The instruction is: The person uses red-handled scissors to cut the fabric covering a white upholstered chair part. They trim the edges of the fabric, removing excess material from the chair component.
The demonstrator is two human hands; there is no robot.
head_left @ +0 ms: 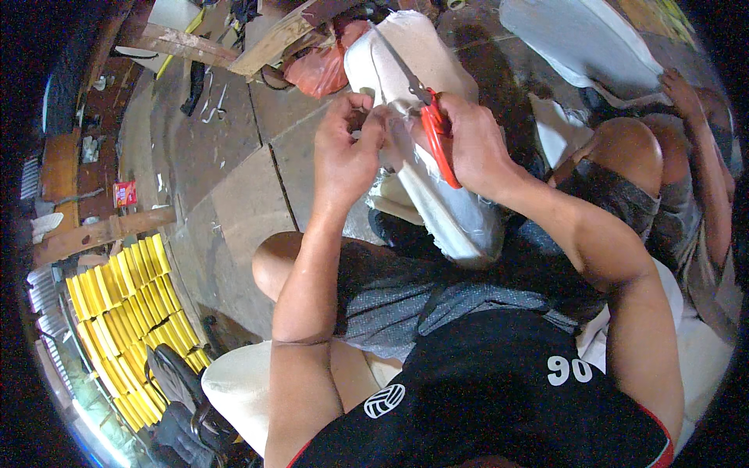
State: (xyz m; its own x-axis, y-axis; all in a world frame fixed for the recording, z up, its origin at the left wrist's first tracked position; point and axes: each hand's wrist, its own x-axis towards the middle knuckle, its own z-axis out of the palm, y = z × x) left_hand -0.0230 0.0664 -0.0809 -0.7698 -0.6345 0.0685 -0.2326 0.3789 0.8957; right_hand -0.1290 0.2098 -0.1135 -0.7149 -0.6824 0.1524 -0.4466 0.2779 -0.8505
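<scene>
A long padded piece (pixel 409 66), covered in cream and whitish material, lies across my lap and stretches away from me. My right hand (pixel 473 140) grips a pair of scissors (pixel 441 144) with red handles. Their dark blades point away to the far left, over the padded piece. At the left edge of the piece, my left hand (pixel 349 144) is closed with thumb and fingers bent together. What it pinches is too small to make out. Thin, shiny, see-through material shows between my hands.
Another person (pixel 636 156) sits at the right, a hand on another long pale padded piece (pixel 581 47). An orange-red plastic bag (pixel 318 69) and wooden planks (pixel 285 35) lie at the far side. Several stacked yellow pieces (pixel 129 292) stand at the left.
</scene>
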